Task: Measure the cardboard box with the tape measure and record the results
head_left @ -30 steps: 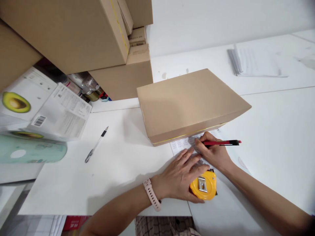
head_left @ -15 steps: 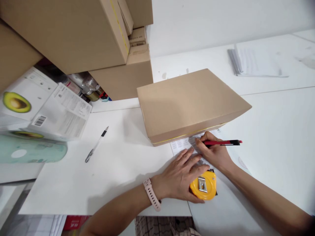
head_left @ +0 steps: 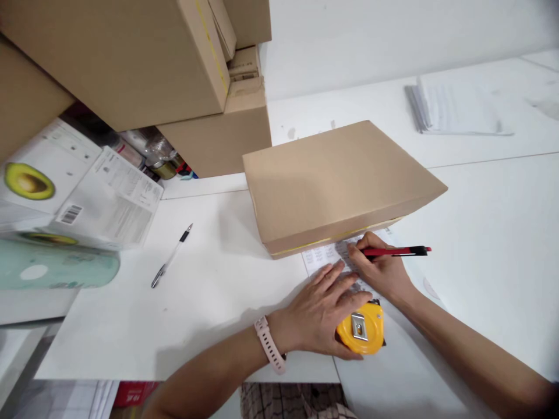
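Observation:
My right hand [head_left: 379, 269] grips a red pen [head_left: 395, 251] with its tip down on a printed paper sheet [head_left: 322, 256] that lies partly under a flat brown cardboard box [head_left: 336, 179]. My left hand [head_left: 321, 311] lies flat on the same sheet, fingers spread, holding nothing. Its thumb side touches a yellow tape measure [head_left: 361, 329] near the table's front edge. A pink watch is on my left wrist.
A silver pen [head_left: 171, 256] lies on the white table [head_left: 209, 291] to the left. Stacked cardboard boxes [head_left: 131, 58] fill the back left. A white avocado-printed box [head_left: 65, 186] sits at the left. A pile of papers [head_left: 454, 110] lies at the back right.
The red pen in my right hand has shifted very slightly up and to the right. My left hand and the tape measure have not moved.

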